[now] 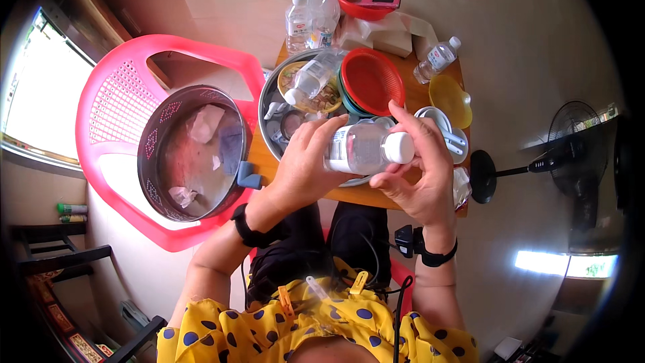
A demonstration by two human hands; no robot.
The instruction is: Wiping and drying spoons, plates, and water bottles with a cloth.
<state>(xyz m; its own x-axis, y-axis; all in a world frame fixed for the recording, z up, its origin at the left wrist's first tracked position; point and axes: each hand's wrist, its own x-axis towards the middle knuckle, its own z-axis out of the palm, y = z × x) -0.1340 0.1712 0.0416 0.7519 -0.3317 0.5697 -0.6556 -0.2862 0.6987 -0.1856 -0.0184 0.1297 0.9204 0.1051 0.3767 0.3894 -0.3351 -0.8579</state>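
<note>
My left hand [307,161] holds a clear plastic bottle [365,148] by its base end, the bottle lying sideways with its white cap toward the right. Around the capped end, my right hand [421,166] has its fingers spread; whether they touch the cap is hard to tell. Beneath both hands, a wide metal basin [263,121] on the wooden table holds another bottle [312,78], a yellow bowl with food-like pieces or a printed pattern [289,78], and stacked baskets topped by a red plastic one [373,80]. My hands partly hide the basin's contents.
A pink plastic chair [116,201] at the left bears a dark round bin [143,161] with paper scraps. On the table [413,93] stand more bottles [297,25], white spoons [453,141] and a yellow bowl [448,98]. A red basket [352,7] holds a pink phone-like object [380,1]. A fan [484,176] stands right.
</note>
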